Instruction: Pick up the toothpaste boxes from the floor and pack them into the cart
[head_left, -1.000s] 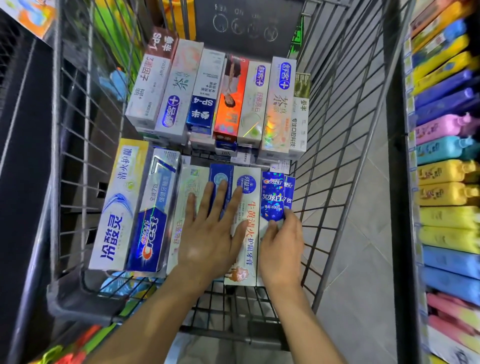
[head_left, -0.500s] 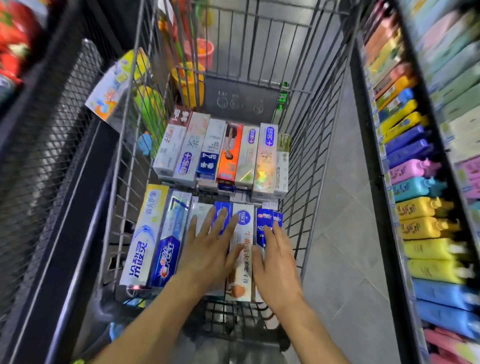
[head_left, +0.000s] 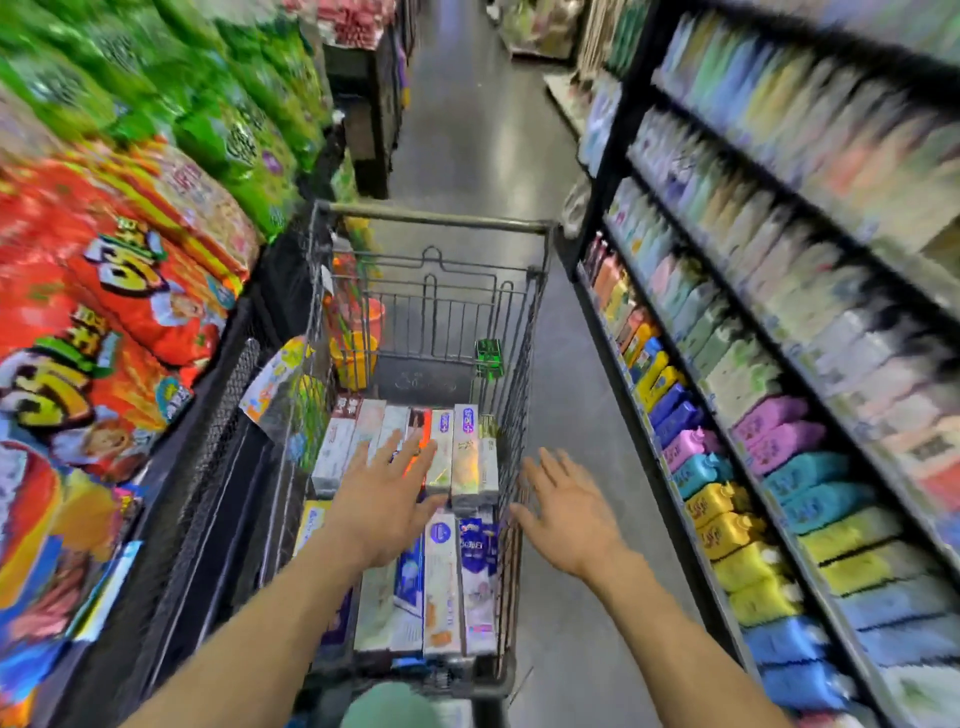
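Left hand (head_left: 382, 506) and right hand (head_left: 566, 512) spread, holding nothing, over cart (head_left: 537, 332) packed with toothpaste boxes (head_left: 465, 457)

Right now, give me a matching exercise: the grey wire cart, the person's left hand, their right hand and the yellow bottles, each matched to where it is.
1 grey wire cart
2 left hand
3 right hand
4 yellow bottles

A on the right-side shelf
B open, over the cart's right rim
C in the aisle, holding toothpaste boxes
D open, above the boxes

Pairs: 1-C, 2-D, 3-B, 4-A
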